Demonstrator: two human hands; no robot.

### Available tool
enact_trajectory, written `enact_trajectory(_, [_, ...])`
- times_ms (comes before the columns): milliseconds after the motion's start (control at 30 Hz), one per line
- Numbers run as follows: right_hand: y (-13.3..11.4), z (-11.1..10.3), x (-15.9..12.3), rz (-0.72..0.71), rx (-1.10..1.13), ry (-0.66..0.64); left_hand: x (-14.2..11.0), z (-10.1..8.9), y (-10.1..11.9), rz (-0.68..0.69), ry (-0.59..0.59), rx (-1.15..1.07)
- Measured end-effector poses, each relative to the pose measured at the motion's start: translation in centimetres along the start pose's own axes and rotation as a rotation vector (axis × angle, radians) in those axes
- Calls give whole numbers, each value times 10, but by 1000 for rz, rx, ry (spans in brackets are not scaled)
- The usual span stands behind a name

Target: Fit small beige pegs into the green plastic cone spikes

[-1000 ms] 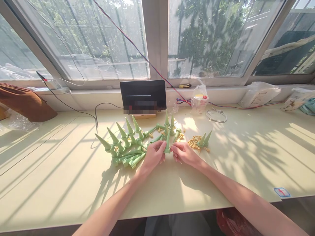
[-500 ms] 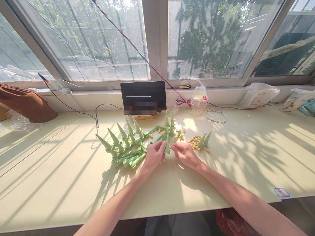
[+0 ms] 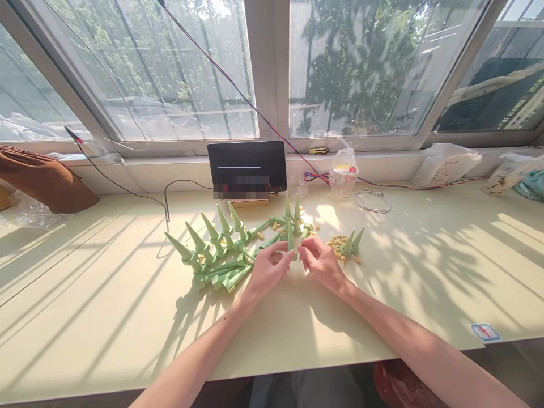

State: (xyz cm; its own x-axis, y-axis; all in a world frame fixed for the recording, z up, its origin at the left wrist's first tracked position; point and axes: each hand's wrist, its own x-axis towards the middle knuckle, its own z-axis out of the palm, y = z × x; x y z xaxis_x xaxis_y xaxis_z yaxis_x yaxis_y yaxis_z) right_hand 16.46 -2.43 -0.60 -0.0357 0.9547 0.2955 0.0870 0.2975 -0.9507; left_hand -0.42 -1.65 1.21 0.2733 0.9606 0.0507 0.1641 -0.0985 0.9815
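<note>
1 clear bag [image 3: 349,154] w/ cup [image 3: 343,173] inside; L hand [image 3: 270,267] holds green cone [image 3: 290,236].

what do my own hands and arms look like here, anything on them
Both the left hand and the right hand are bare, without gloves. No sleeves show on the forearms, and no watch, bracelet or cable is visible on either arm.

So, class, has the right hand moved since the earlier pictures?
Yes: judged against the black screen, the right hand has shifted slightly forward, away from the person, and a touch rightward.
</note>
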Motion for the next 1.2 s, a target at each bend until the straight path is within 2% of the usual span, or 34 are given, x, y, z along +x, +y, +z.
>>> enact_trajectory(133, [-4, -1, 0, 0, 7, 15, 0, -1, 0, 31, -25, -10])
enact_trajectory(300, [-4, -4, 0, -30, -15, -32, 1, -2, -4, 39, 3, 10])
enact_trajectory(567, [-5, -6, -2, -25, -21, -58, 2, -4, -4, 75, -40, 28])
enact_trajectory(800, [-1, -4, -2, -12, -1, -72, 2, -5, -7, 124, -22, 64])
enact_trajectory(1200, [-7, -4, -2, -2, -117, -83, 1, -6, -5, 175, -14, 135])
